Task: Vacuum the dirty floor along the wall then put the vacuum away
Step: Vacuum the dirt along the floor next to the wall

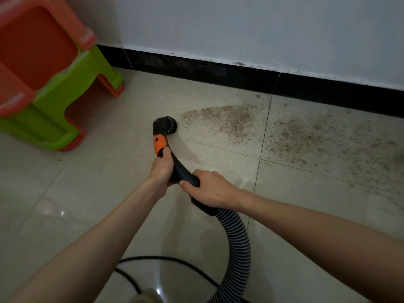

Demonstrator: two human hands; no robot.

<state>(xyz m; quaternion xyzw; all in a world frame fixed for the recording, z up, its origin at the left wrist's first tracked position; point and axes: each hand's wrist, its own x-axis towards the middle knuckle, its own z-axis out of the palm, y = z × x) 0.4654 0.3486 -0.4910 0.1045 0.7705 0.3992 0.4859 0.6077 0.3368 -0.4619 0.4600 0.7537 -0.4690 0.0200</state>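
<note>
Gripping the curved black vacuum handle (175,165), both hands were recorded at centre frame. Left hand (161,169): fingers wrapped round the upper part of the handle, thumb lying just below the orange collar (159,145). Right hand (211,189): fingers curled over the lower end of the handle, where it met the ribbed hose (237,243).

Item, round brush nozzle (167,124): black, fitted at the tip of the handle, resting on the tiled floor (98,193) at the left edge of the dirt.

Item, dirt patch (273,130): brown crumbs and specks scattered over the tiles, spreading rightward from the nozzle and running near the black skirting (218,71); thinner towards the right edge of the view.

Item, wall (240,27): pale, with small marks just above the skirting.

Item, hose: grey-and-black ribbed, looping down from the right hand and out of the bottom of the frame.

Item, black cable (153,259): lying in a curve on the floor near the bottom edge, beside the hose.

Item, stacked plastic stools (50,84): one orange-red, one green, nested together, standing on the floor at upper left close to the wall, well apart from the nozzle.

Floor tiles left of the nozzle showed a sheen with few visible crumbs.
</note>
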